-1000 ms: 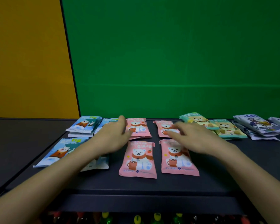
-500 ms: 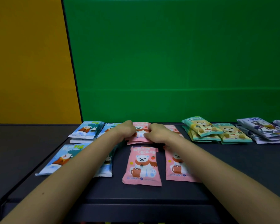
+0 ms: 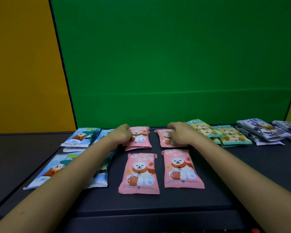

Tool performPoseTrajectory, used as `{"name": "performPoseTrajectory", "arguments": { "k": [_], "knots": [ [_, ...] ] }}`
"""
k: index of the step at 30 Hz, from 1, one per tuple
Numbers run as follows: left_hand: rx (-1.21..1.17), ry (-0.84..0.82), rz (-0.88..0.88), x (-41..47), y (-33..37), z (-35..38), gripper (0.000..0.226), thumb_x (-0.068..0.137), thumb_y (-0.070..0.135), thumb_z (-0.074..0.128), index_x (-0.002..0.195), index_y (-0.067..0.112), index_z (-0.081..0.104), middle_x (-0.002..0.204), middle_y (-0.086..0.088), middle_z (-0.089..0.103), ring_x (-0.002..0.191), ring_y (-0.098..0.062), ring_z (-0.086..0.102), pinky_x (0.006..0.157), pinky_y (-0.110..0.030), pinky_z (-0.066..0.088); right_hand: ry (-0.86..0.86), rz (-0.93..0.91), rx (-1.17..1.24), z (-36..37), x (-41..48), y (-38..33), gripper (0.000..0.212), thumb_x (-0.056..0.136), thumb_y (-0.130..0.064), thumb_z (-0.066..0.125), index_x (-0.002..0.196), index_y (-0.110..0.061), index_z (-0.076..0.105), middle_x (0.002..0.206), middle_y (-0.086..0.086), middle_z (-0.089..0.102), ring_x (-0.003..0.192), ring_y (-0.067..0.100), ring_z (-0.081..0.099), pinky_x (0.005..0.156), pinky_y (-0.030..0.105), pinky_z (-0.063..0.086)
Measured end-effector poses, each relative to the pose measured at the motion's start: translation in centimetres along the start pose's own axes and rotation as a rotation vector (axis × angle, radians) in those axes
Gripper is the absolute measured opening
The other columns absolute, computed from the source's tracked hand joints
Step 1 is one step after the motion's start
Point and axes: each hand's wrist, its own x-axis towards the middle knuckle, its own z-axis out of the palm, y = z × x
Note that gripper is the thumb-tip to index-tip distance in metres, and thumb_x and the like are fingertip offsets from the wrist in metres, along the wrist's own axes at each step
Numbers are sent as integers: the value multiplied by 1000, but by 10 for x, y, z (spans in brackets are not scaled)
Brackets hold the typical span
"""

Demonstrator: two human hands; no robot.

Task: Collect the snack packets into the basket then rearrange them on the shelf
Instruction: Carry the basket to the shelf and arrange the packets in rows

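The dark shelf (image 3: 242, 174) carries flat snacks. Blue packets (image 3: 81, 137) lie left, pink packets (image 3: 139, 174) centre, green packets (image 3: 230, 135) and white packets (image 3: 262, 132) right.

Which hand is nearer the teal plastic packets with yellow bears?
Right. The right hand lies just left of the teal bear packets, on the back-right pink packet; the left hand is farther left, at the back-left pink packet.

Left hand (image 3: 123, 136) grips the left edge of the back-left pink packet (image 3: 141, 136), right hand (image 3: 180, 133) rests on the back-right pink packet (image 3: 164, 139) — front pink packets (image 3: 139, 173) lie flat on the dark shelf (image 3: 141, 207), blue packets (image 3: 81, 137) left, green packets (image 3: 230, 137) right.
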Motion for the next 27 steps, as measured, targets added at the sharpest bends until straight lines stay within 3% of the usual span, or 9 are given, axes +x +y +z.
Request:
{"name": "performPoseTrajectory", "arguments": {
  "k": [2,5,11,17,22,27],
  "knots": [
    [74,46,35,-2,2,-1,24,92,7,42,115,3,50,121,-19,53,96,-25,49,80,-30,38,-70,15,-77,5,-5,10,31,96,-22,41,121,-8,52,137,14,49,124,28,46,94,31,40],
    [201,130,97,-8,8,-4,34,93,10,44,125,0,47,131,-18,49,115,-30,48,90,-31,38,-85,4,-112,16,-7,13,41,96,-29,41,133,-11,46,141,11,46,127,28,45,102,36,39],
    [262,230,189,-23,18,-3,31,92,15,48,120,4,54,125,-14,58,115,-30,52,94,-32,40,0,-35,-143,22,-5,14,39,96,-30,41,126,-7,50,132,16,52,119,31,50,94,36,43],
    [269,259,311,-35,43,-4,20,89,20,49,100,14,65,103,-7,70,91,-31,63,86,-40,51,203,-86,16,-14,-19,30,36,92,-23,46,126,-16,53,131,6,56,120,27,51,98,39,44],
    [298,214,401,-34,76,14,19,89,25,52,94,15,67,99,-7,69,92,-31,62,83,-38,51,323,96,90,-52,-31,77,33,91,-21,48,122,-21,57,124,1,62,114,26,55,95,37,45],
    [323,106,414,-23,109,47,19,87,32,55,88,16,65,103,-10,69,96,-31,63,87,-38,50,264,252,56,-65,-37,132,33,91,-23,50,122,-16,58,126,7,61,117,27,54,97,35,43]
  ]
}}
